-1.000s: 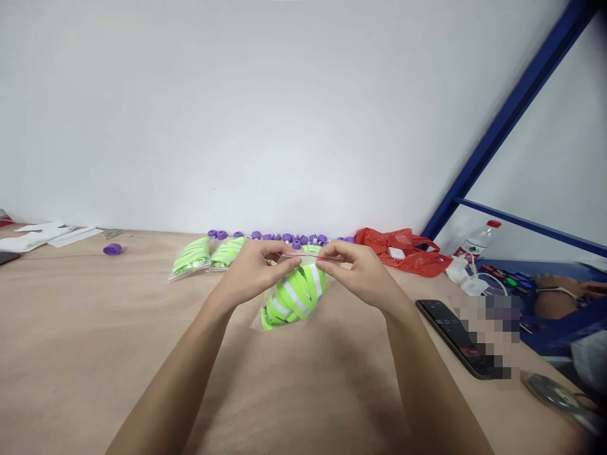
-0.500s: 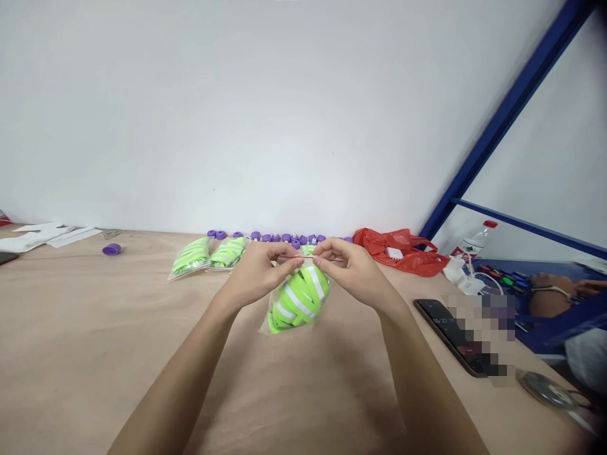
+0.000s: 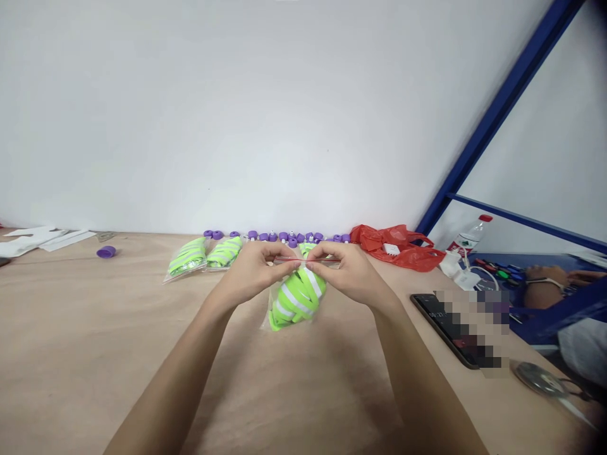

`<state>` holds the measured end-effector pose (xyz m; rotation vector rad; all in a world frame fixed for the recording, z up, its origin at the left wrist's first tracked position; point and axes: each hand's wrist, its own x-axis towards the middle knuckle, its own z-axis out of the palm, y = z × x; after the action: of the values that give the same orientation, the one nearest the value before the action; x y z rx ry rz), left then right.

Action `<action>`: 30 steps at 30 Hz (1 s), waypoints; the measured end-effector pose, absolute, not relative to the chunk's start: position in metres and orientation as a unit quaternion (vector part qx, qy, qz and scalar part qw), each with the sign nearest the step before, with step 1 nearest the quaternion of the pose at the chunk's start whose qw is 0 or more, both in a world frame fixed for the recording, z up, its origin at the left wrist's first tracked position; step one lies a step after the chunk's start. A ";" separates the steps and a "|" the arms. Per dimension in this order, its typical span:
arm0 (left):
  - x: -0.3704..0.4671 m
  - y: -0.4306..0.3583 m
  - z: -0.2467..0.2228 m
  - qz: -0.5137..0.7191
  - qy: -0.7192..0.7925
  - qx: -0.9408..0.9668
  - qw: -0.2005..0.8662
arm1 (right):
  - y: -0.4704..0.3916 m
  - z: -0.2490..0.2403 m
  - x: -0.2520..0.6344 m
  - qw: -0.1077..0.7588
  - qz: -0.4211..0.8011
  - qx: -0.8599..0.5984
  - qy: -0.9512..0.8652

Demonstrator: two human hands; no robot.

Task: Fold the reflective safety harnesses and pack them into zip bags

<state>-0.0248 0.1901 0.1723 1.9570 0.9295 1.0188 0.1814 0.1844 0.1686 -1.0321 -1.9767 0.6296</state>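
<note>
A clear zip bag (image 3: pixel 296 298) packed with bright green straps with white stripes hangs above the table between my hands. My left hand (image 3: pixel 253 268) pinches the left part of its red-lined top edge between thumb and fingers. On the right part of the same edge, my right hand (image 3: pixel 348 270) is closed in a pinch, its fingertips close to those of the left. Behind my left hand lie two more filled bags, one (image 3: pixel 188 258) further left and one (image 3: pixel 224 253) beside it. Another green bundle is partly hidden behind my hands.
Several purple caps (image 3: pixel 293 239) line the wall, and one (image 3: pixel 105 252) lies left near white sheets (image 3: pixel 35 240). To the right are a red plastic bag (image 3: pixel 403 248), a bottle (image 3: pixel 469 235), a phone (image 3: pixel 446 328), a blue frame (image 3: pixel 497 117) and another person's arm (image 3: pixel 545 287).
My fingertips have come closer together along the bag's red edge. The whole view has shifted slightly, with the background now a little further left.
</note>
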 end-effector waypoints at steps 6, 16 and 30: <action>-0.025 0.191 0.172 0.365 0.377 0.772 0.359 | 0.188 0.162 0.179 0.391 0.215 -0.402 -0.800; -0.027 0.192 0.172 0.403 0.377 0.768 0.326 | 0.188 0.159 0.172 0.418 0.196 -0.389 -0.797; -0.026 0.189 0.171 0.390 0.368 0.766 0.353 | 0.186 0.163 0.174 0.401 0.222 -0.388 -0.800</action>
<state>-0.0258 0.1892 0.1715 1.9822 0.9520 1.0093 0.1743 0.1858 0.1631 -0.9810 -2.0225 0.5616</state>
